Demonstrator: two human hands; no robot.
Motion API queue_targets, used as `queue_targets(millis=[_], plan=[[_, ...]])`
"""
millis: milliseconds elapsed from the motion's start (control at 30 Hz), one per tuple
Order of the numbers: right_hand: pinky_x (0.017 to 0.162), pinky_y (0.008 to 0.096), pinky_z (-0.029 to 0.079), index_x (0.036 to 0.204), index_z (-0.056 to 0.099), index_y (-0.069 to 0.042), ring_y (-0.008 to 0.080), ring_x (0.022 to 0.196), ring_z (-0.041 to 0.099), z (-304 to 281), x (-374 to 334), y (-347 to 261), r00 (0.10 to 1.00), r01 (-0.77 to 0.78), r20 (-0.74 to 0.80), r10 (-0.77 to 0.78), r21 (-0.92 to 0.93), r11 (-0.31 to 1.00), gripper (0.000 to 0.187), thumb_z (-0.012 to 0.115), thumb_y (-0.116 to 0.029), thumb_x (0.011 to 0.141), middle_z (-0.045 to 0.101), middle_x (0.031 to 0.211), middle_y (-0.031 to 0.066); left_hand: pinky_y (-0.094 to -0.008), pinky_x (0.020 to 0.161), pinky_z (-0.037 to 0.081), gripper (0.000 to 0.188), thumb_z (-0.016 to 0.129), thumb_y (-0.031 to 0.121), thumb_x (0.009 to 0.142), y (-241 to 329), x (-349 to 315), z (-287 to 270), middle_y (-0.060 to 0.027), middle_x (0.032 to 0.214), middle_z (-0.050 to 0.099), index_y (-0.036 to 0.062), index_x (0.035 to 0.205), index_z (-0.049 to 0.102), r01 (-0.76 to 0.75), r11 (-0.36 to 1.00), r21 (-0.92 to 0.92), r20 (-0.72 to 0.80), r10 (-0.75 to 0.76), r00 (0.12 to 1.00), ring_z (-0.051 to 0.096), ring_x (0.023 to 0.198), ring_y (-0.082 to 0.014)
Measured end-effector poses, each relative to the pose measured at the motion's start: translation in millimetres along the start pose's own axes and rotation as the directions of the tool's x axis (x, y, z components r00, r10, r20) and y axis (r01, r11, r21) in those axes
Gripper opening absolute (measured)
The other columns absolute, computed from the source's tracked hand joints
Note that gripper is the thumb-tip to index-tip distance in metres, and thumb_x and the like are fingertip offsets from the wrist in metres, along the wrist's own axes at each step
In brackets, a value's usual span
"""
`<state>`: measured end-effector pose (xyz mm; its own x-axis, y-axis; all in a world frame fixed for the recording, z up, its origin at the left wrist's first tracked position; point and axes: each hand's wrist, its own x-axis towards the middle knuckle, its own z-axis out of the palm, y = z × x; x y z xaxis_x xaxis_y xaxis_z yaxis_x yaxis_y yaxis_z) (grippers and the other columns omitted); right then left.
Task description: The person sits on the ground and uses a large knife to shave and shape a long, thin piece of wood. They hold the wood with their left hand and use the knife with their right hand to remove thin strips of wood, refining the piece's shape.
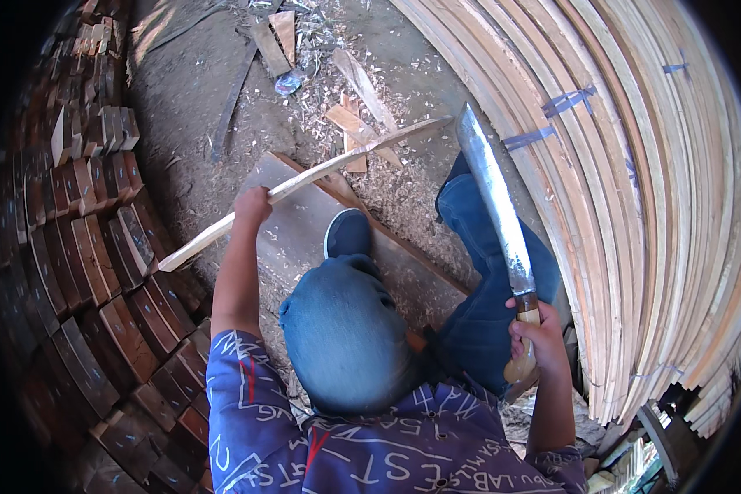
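My left hand (253, 206) is closed around the middle of a long pale wooden stick (329, 167), which slants from the lower left up to the far right over a plank. In my right hand (542, 336) is a machete (496, 206), gripped by its wooden handle, its broad shiny blade pointing up and away from me. The blade's tip is close to the far end of the stick but looks apart from it. Below the stick lies a wide grey-brown plank (292, 216), with my dark shoe (348, 234) on it.
Stacked dark wood blocks (99, 263) line the left side. Long pale wood strips (626, 165), bound with purple ties, stand in a curved-looking stack at right. Wood chips (403, 206) and offcuts (362, 86) litter the ground ahead. A crushed clear plastic piece (289, 83) lies among them.
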<state>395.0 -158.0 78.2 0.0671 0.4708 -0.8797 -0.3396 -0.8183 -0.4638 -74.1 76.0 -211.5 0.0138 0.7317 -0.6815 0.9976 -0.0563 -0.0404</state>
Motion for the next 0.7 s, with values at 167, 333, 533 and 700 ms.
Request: queue_targets(millis=[167, 333, 533, 700], plan=[[0.041, 0.0276, 0.046, 0.114, 0.053, 0.005, 0.0127, 0.043, 0.053, -0.5, 0.0, 1.4, 1.0, -0.006, -0.022, 0.006, 0.02, 1.0, 0.036, 0.062, -0.001, 0.079, 0.053, 0.06, 0.0053, -0.0417, 0.088, 0.05, 0.034, 0.06, 0.009, 0.077, -0.8, -1.1, 3.4, -0.0137, 0.109, 0.066, 0.0148, 0.11, 0.068, -0.049, 0.999, 0.006, 0.138, 0.047, 0.989, 0.063, 0.103, -0.0313], [0.038, 0.0268, 0.044, 0.114, 0.053, 0.003, 0.0114, 0.041, 0.049, 3.4, -0.3, 2.0, 0.999, 0.003, -0.042, -0.003, 0.001, 1.0, 0.039, 0.063, -0.003, 0.077, 0.051, 0.059, 0.0054, -0.0418, 0.088, 0.05, 0.039, 0.061, 0.005, 0.075, -15.4, -1.0, 23.7, -0.0153, 0.111, 0.065, 0.0131, 0.112, 0.066, -0.092, 0.995, -0.031, 0.167, 0.095, 0.981, 0.062, 0.103, -0.0324], [0.039, 0.0265, 0.044, 0.115, 0.054, 0.003, 0.0111, 0.042, 0.05, 6.1, -5.3, 3.8, 0.995, 0.026, -0.098, -0.029, -0.029, 0.999, 0.037, 0.06, 0.0, 0.078, 0.052, 0.061, 0.0052, -0.0403, 0.092, 0.048, 0.034, 0.06, 0.009, 0.078, 10.6, -3.8, 26.9, -0.0148, 0.114, 0.064, 0.0111, 0.111, 0.065, -0.079, 0.991, -0.112, 0.128, 0.093, 0.987, 0.061, 0.108, -0.0305], [0.041, 0.0276, 0.045, 0.115, 0.055, 0.003, 0.0122, 0.045, 0.052, 7.2, -9.1, 13.9, 0.979, 0.09, -0.173, -0.112, -0.131, 0.987, 0.036, 0.057, 0.004, 0.08, 0.054, 0.063, 0.0057, -0.0467, 0.096, 0.044, 0.037, 0.06, 0.013, 0.081, 21.9, -4.3, 20.3, -0.012, 0.119, 0.063, 0.0148, 0.117, 0.06, -0.032, 0.997, -0.074, 0.04, 0.035, 0.999, 0.06, 0.111, -0.0293]])
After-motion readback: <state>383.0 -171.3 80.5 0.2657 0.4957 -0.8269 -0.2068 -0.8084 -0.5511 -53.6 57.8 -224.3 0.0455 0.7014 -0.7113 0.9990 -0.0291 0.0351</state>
